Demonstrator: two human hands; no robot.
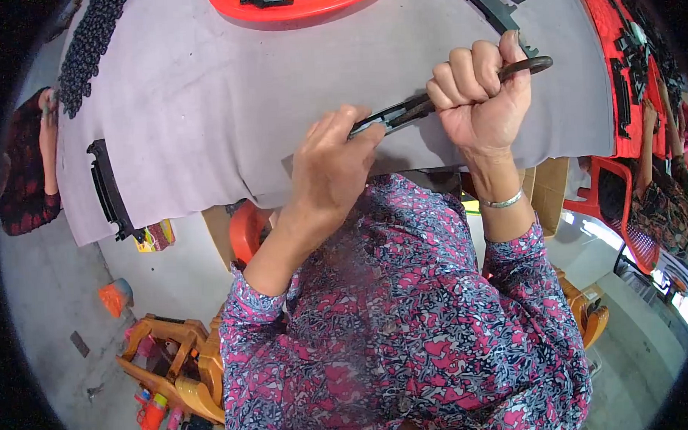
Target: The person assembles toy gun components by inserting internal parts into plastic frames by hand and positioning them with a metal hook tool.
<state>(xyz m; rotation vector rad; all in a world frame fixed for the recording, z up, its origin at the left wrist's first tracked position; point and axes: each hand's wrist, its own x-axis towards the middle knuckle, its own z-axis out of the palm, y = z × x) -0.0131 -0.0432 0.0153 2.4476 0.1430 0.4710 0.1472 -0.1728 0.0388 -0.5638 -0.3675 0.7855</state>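
Over the near part of the table, my left hand (334, 158) is closed on a long narrow black plastic part (397, 109). The fingers hide its left end, and a small pale piece shows in the middle. My right hand (480, 96) makes a fist around a dark metal tool with a rounded, looped end (537, 64), which sticks out to the right. The tool's other end reaches down-left to the black part and seems to touch it. Its working tip is not clear, so I cannot tell its exact kind.
A red tray (299, 16) with black and yellow pieces stands at the far edge. Small black parts (88, 53) are heaped far left; a black strip (110, 189) lies at the left edge. Long black parts (496, 12) lie far right. Other people sit at both sides, near a red chair (624, 213).
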